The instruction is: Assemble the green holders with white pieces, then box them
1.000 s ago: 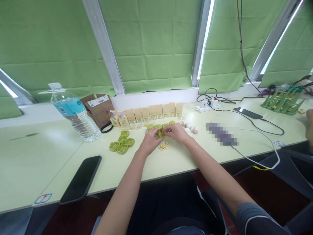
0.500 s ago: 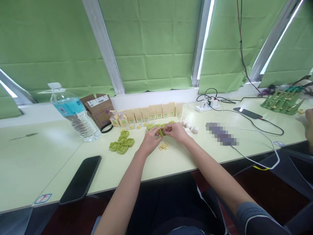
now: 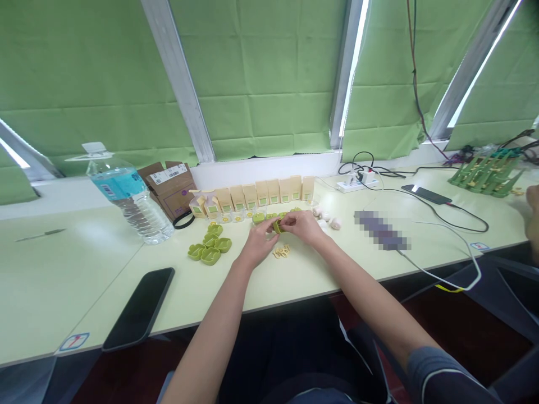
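My left hand [image 3: 259, 240] and my right hand [image 3: 304, 226] meet over the pale green table [image 3: 337, 264], both pinching one small green plastic case [image 3: 277, 226] between their fingertips. Just below the hands lies a little heap of cream-coloured small parts [image 3: 282, 251]. To the left sit several green cases [image 3: 209, 245] in a cluster. Behind the hands runs a row of small cream boxes [image 3: 261, 194] with green labels, and more green cases [image 3: 269, 216] lie in front of that row.
A large water bottle [image 3: 126, 193] and an open cardboard box [image 3: 170, 188] stand at the left. A black phone [image 3: 138, 307] lies near the front edge. A power strip [image 3: 357, 182], cables, another phone [image 3: 426, 194] and a green rack [image 3: 486, 174] are at the right. Another person's hand [image 3: 533, 216] shows at the right edge.
The hands have turned the green case slightly and lifted it a little; otherwise nothing has moved.
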Motion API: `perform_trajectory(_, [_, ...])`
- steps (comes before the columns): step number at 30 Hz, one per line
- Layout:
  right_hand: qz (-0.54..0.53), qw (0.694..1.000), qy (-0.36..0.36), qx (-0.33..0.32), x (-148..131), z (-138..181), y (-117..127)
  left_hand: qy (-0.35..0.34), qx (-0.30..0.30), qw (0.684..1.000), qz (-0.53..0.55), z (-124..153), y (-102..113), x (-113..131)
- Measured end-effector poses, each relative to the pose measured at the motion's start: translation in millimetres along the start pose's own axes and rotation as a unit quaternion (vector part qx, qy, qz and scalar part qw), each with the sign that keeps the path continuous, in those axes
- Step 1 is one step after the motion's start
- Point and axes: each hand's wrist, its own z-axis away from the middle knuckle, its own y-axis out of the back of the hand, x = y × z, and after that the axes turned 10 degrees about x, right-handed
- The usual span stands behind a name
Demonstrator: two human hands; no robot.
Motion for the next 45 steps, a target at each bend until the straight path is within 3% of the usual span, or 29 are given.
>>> perform_trajectory(12, [-0.001,1.0,0.015,-0.02,-0.2,0.5,0.2,-0.03,-0.008,0.999,-0.007,0.8,-0.5,-5.8])
perform_trajectory(21, [-0.031,0.998,0.016,-0.043,-2.9,1.1,-0.6,-0.034,0.026,0.998,-0.035,-0.3,-2.2,-8.6])
perform_trajectory(27, [-0.056,0.998,0.005,-0.022,3.1,0.3,-2.4,-0.033,0.033,0.998,-0.039,-1.1,-1.8,-9.3])
perform_trajectory(45, [-0.03,0.998,-0.001,-0.054,-9.1,2.3,3.1,-0.057,0.006,0.998,-0.025,0.8,2.3,-6.6])
